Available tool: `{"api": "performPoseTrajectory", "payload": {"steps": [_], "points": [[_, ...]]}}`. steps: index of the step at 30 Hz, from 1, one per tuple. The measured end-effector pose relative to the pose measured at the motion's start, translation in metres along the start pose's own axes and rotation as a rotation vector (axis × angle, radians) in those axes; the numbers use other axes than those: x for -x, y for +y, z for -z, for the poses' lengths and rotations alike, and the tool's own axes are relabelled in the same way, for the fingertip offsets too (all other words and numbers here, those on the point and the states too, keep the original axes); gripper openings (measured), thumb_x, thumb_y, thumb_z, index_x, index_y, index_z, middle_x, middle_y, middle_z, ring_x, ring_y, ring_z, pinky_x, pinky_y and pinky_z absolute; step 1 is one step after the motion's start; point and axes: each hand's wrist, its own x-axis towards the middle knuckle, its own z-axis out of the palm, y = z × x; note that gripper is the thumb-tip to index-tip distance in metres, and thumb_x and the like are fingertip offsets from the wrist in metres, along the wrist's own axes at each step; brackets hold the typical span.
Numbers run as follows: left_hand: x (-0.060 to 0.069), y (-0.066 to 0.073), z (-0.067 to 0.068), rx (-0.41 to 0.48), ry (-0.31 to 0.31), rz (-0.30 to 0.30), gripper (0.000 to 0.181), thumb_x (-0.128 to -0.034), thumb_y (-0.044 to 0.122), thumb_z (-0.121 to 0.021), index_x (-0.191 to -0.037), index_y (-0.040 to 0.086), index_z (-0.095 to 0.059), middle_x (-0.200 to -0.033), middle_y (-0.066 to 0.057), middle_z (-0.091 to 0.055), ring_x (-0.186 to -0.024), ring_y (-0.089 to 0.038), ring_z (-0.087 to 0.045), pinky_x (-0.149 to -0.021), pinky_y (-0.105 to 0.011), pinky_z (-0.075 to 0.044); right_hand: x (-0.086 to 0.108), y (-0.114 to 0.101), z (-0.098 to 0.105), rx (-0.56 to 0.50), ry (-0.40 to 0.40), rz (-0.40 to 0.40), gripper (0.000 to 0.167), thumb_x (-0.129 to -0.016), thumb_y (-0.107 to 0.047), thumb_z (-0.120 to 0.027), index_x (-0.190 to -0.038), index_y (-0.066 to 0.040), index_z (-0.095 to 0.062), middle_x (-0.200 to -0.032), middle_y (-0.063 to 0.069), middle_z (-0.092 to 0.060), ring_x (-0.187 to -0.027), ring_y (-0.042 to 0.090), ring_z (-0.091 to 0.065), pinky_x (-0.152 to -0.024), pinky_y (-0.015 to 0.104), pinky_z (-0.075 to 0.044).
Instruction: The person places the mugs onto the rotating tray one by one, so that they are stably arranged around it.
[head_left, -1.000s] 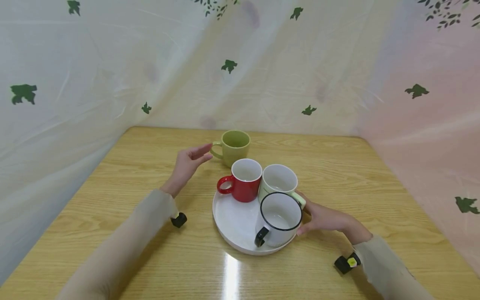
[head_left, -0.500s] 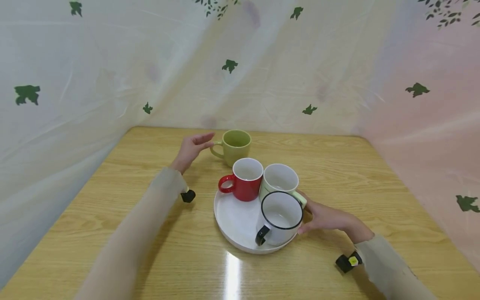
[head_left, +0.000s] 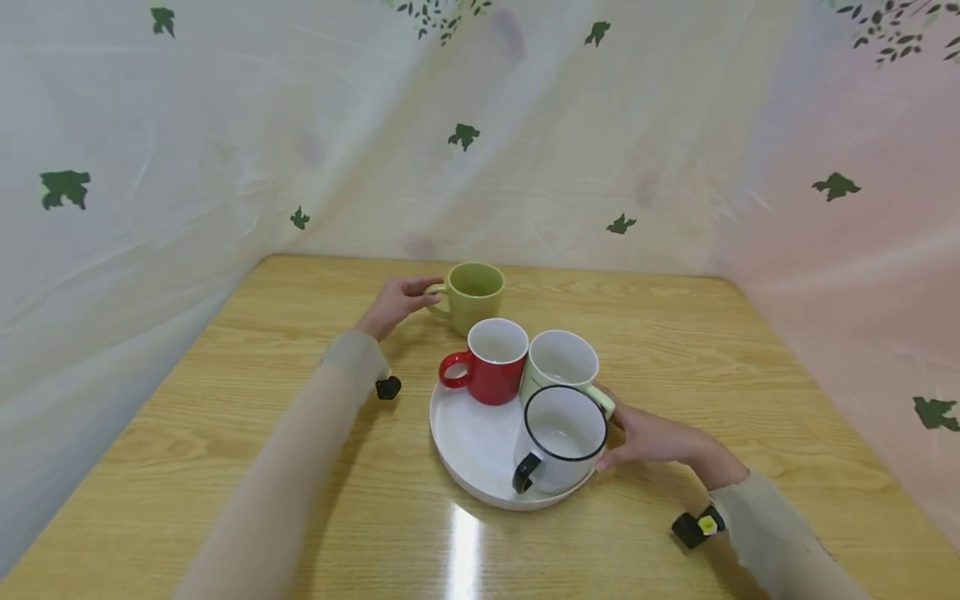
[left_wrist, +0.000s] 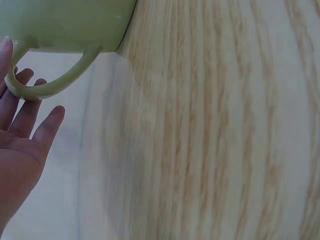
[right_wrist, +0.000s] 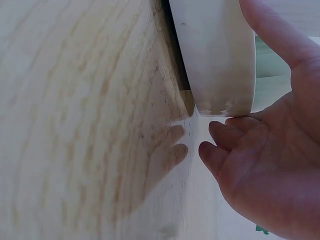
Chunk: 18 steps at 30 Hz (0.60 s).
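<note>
A green mug (head_left: 477, 308) stands on the table behind the round white tray (head_left: 467, 446). My left hand (head_left: 397, 305) holds its handle; in the left wrist view, the thumb tip lies on one side of the mug handle (left_wrist: 52, 90) and fingers show on the other side. At the tray's right side my right hand (head_left: 647, 437) grips the outer wall. From the right wrist, its thumb and bent fingers lie against the tray wall (right_wrist: 220, 55). On the tray stand a red mug (head_left: 497, 380), a pale green mug (head_left: 561, 355) and a black-rimmed white mug (head_left: 558, 471).
The wooden table (head_left: 300, 333) has rounded far corners. A hanging sheet (head_left: 360, 183) with leaf prints surrounds it at the back and sides. The black handle (head_left: 527, 472) of the rimmed mug points front left on the tray.
My left hand has moved forward and to the right, and its fingers have closed on the green mug's handle. The right hand and the mugs on the tray look unmoved.
</note>
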Motion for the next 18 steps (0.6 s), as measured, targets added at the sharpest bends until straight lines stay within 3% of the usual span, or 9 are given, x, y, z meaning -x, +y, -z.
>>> {"api": "performPoseTrajectory", "payload": {"steps": [6,11,14,18], "points": [[-0.006,-0.003,-0.003,0.007,0.007,0.008,0.042,-0.0935,0.011,-0.063,-0.134,0.002,-0.056,-0.137,-0.017,-0.056,-0.126,-0.021,-0.055,-0.109,-0.038,-0.044,0.0,-0.001,-0.001,0.011,0.001,0.015,0.114,-0.078,-0.02,-0.081,-0.153,0.003,0.002,-0.157,0.031,-0.012,-0.129,-0.023,-0.019,-0.104,0.0,-0.018],[-0.01,-0.005,-0.007,0.055,0.027,0.036,0.041,-0.0934,0.009,-0.063,-0.133,0.003,-0.057,-0.132,-0.016,-0.061,-0.095,-0.005,-0.058,-0.083,-0.021,-0.05,0.0,-0.003,-0.001,0.029,0.002,0.016,0.113,-0.078,-0.022,-0.08,-0.153,0.002,0.002,-0.157,0.031,-0.012,-0.132,-0.018,-0.018,-0.104,0.001,-0.017],[-0.011,-0.006,-0.009,0.107,0.039,0.058,0.04,-0.0933,0.008,-0.063,-0.133,0.002,-0.057,-0.118,-0.01,-0.068,-0.091,-0.008,-0.057,-0.078,-0.02,-0.05,0.0,-0.002,-0.001,0.034,0.004,0.002,0.113,-0.079,-0.021,-0.08,-0.153,0.002,0.002,-0.157,0.029,-0.011,-0.143,0.003,-0.017,-0.104,0.001,-0.017],[-0.011,-0.008,-0.01,0.175,0.033,0.086,0.04,-0.0949,0.008,-0.061,-0.134,0.001,-0.056,-0.1,0.005,-0.066,-0.097,-0.019,-0.057,-0.083,-0.023,-0.054,-0.001,-0.002,-0.001,0.03,0.004,-0.017,0.114,-0.079,-0.019,-0.081,-0.153,0.003,0.003,-0.157,0.029,-0.011,-0.145,0.04,-0.012,-0.103,0.0,-0.017]]}}
